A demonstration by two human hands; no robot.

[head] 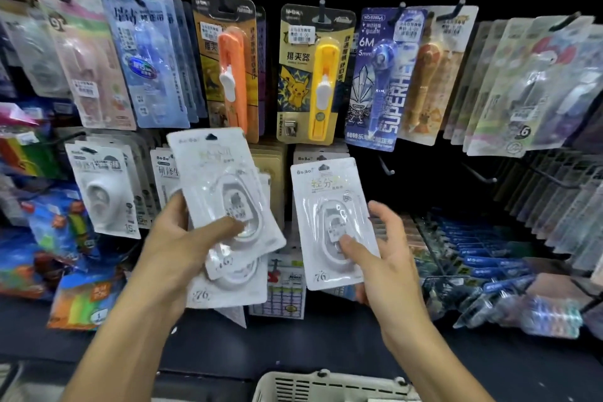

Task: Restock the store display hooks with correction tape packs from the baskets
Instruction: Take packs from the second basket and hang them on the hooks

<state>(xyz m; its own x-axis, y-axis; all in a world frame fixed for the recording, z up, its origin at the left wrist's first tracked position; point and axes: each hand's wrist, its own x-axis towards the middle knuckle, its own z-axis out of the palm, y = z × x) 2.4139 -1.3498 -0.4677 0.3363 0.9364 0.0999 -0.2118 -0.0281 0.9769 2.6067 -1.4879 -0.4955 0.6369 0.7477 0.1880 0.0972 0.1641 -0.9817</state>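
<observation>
Left hand (177,238) grips a small stack of white correction tape packs (225,206), thumb pressed across the front blister and fingers curled behind; the stack is tilted, top leaning left, with a lower pack fanned out beneath the top one. Right hand (380,248) pinches a single white correction tape pack (331,222), thumb on the front blister and fingers spread behind the right edge; this pack stands nearly upright, just right of the stack and apart from it.

Both are held in front of the lower row of the display. Behind them hang further white packs (104,186) on the left of the lower row. To the right, bare display hooks (386,166) project from the dark panel. On the upper row hang an orange clip pusher pack (228,72), a yellow clip pusher pack (315,75) and a blue pen-type pack (380,75). At the near edge, a pale plastic basket (326,385) shows its rim.
</observation>
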